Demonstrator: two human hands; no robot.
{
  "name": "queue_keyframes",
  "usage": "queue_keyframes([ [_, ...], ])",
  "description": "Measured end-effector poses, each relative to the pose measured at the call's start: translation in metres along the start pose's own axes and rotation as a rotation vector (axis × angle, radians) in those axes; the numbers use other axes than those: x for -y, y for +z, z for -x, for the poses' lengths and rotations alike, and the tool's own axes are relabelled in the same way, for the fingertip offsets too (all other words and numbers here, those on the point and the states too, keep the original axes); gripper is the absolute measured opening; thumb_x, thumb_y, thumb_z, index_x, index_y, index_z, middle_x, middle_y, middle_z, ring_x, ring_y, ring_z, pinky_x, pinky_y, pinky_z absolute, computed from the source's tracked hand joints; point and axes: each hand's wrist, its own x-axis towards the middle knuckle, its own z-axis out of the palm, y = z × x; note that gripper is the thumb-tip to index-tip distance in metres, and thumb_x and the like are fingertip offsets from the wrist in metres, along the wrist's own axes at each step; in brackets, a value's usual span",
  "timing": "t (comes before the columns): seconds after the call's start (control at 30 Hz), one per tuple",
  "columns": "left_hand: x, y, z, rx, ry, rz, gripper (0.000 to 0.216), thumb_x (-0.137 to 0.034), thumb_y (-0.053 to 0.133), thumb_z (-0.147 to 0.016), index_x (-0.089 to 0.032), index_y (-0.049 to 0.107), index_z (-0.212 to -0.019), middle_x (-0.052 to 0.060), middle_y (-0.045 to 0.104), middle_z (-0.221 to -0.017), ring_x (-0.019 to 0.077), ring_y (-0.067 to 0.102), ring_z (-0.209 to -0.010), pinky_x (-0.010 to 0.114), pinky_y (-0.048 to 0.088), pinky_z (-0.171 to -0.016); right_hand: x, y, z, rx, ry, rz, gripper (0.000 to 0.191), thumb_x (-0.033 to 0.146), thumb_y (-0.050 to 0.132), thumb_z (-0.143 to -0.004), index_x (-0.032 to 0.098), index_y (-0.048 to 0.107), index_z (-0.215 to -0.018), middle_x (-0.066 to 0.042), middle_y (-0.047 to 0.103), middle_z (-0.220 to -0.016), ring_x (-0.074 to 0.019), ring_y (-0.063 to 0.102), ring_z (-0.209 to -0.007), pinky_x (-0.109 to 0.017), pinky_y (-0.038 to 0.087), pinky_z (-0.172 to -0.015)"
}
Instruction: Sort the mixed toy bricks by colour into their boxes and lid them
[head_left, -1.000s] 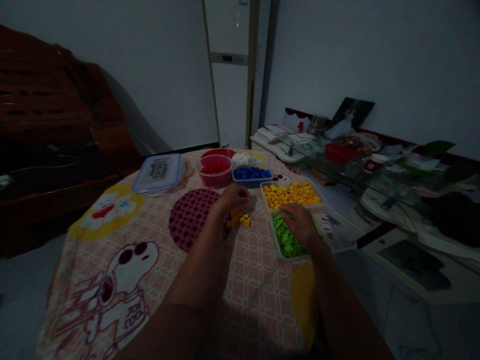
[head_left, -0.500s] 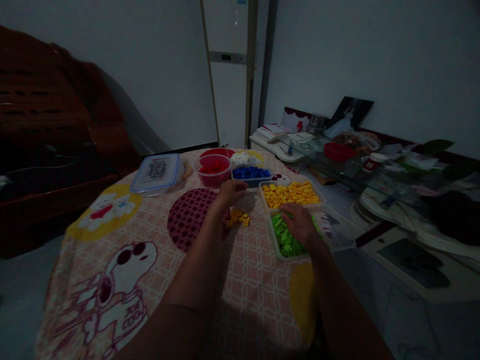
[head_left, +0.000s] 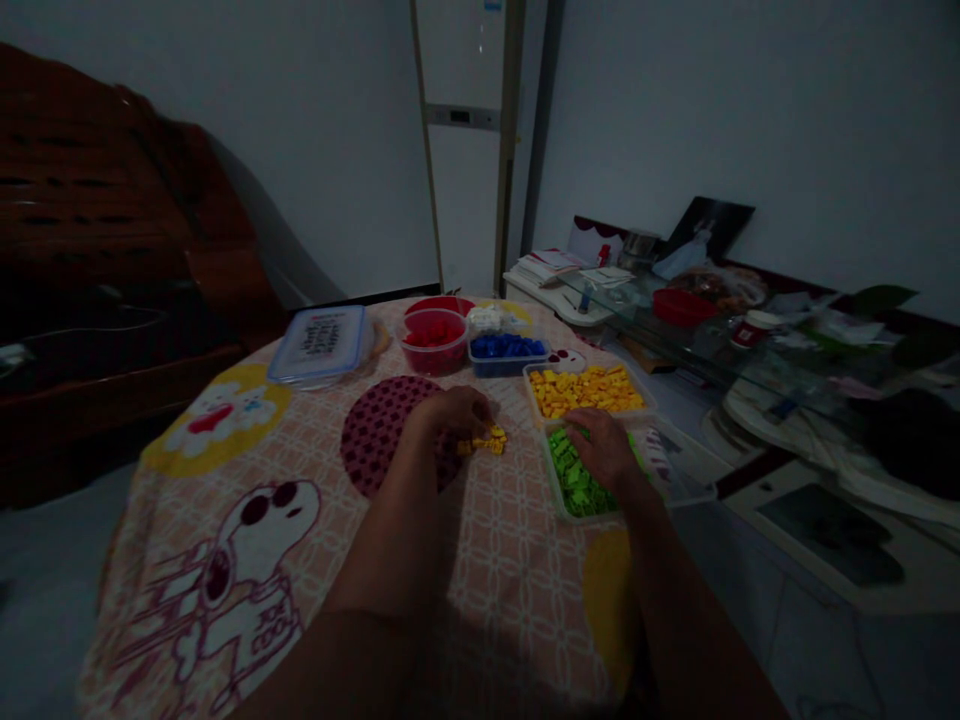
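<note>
My left hand (head_left: 456,408) is lowered over a small pile of yellow building blocks (head_left: 484,441) on the tablecloth, its fingers curled in and pinching at a block at the top of the pile. The fingertips are partly hidden in the dim light. My right hand (head_left: 601,446) lies palm down, fingers loosely stretched, across a clear box of green blocks (head_left: 574,480). Its fingertips reach the rim beside the box of yellow blocks (head_left: 589,390), and nothing shows in them.
Behind stand a clear tub of red blocks (head_left: 433,342), a box of blue blocks (head_left: 508,347) and white pieces (head_left: 487,319). A lidded box (head_left: 319,345) is at the back left. A dark red round mat (head_left: 375,440) lies left of the pile. A cluttered glass table (head_left: 660,335) stands right.
My left hand has come down from above the pile onto the yellow blocks, and its fingers have curled in. My right hand stays over the green box. The view has shifted slightly.
</note>
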Motion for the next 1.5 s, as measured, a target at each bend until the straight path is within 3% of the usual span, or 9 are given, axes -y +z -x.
queue_keyframes([
  [0.13,-0.010,0.010,-0.006,-0.074,0.082,-0.023,0.022,-0.019,0.076,-0.057,-0.018,0.076,-0.079,0.001,0.074,-0.072,0.0150,0.065,-0.062,0.020,0.046,-0.057,-0.001,0.002,0.001,-0.018,0.001,0.003,0.024,0.016,0.054,-0.087,0.020,0.073,-0.102,-0.010,0.073,-0.109,-0.0240,0.063,-0.106,-0.040,0.045,-0.100],
  [0.27,-0.014,0.015,-0.013,-0.151,0.151,-0.018,0.021,-0.021,0.073,-0.063,-0.015,0.077,-0.084,0.004,0.076,-0.079,0.0161,0.067,-0.070,0.022,0.050,-0.065,-0.003,0.004,0.002,-0.033,-0.001,0.002,0.024,0.017,0.054,-0.088,0.019,0.073,-0.103,-0.010,0.073,-0.110,-0.0235,0.063,-0.107,-0.039,0.044,-0.101],
  [0.63,-0.007,0.011,-0.018,-0.257,0.174,-0.090,0.025,-0.024,0.070,-0.065,-0.015,0.079,-0.086,0.003,0.077,-0.080,0.0158,0.066,-0.071,0.021,0.049,-0.066,0.002,-0.002,0.001,0.004,0.016,0.026,0.025,0.015,0.055,-0.087,0.020,0.074,-0.103,-0.010,0.073,-0.110,-0.0234,0.064,-0.106,-0.039,0.046,-0.100],
  [1.03,0.005,0.001,-0.006,-0.064,0.086,-0.028,0.020,-0.021,0.075,-0.054,-0.020,0.077,-0.074,-0.001,0.075,-0.070,0.0138,0.064,-0.061,0.019,0.045,-0.055,0.003,-0.002,0.000,0.008,0.026,0.002,0.025,0.015,0.055,-0.087,0.019,0.073,-0.103,-0.010,0.074,-0.111,-0.0240,0.064,-0.108,-0.040,0.045,-0.102],
  [1.13,0.003,0.001,-0.005,-0.092,0.066,-0.074,0.017,-0.018,0.073,-0.057,-0.018,0.077,-0.073,0.000,0.074,-0.069,0.0138,0.064,-0.062,0.018,0.044,-0.054,0.004,-0.003,0.000,0.017,0.031,0.002,0.025,0.015,0.055,-0.088,0.018,0.073,-0.105,-0.011,0.073,-0.112,-0.0245,0.063,-0.108,-0.041,0.044,-0.102],
  [1.23,0.002,-0.001,-0.006,-0.220,0.079,-0.083,0.017,-0.019,0.072,-0.061,-0.016,0.077,-0.077,0.001,0.074,-0.071,0.0144,0.065,-0.065,0.019,0.045,-0.056,0.004,-0.003,0.000,0.020,0.035,0.005,0.025,0.015,0.055,-0.087,0.017,0.074,-0.104,-0.012,0.073,-0.111,-0.0248,0.063,-0.108,-0.040,0.045,-0.101],
  [1.37,-0.007,0.006,-0.016,-0.452,0.182,0.126,0.028,-0.023,0.071,-0.067,-0.012,0.077,-0.093,0.005,0.075,-0.079,0.0168,0.067,-0.072,0.024,0.052,-0.067,0.003,-0.001,0.000,0.005,0.023,0.003,0.024,0.015,0.055,-0.087,0.020,0.074,-0.103,-0.010,0.073,-0.110,-0.0236,0.064,-0.107,-0.039,0.045,-0.100],
  [1.5,-0.028,0.022,-0.028,-0.422,0.494,0.535,0.054,-0.026,0.073,-0.072,-0.013,0.067,-0.124,0.012,0.074,-0.111,0.0205,0.070,-0.094,0.033,0.056,-0.085,0.002,0.000,0.000,-0.002,0.035,0.006,0.024,0.014,0.056,-0.086,0.019,0.073,-0.103,-0.010,0.073,-0.112,-0.0232,0.063,-0.108,-0.038,0.044,-0.101],
])
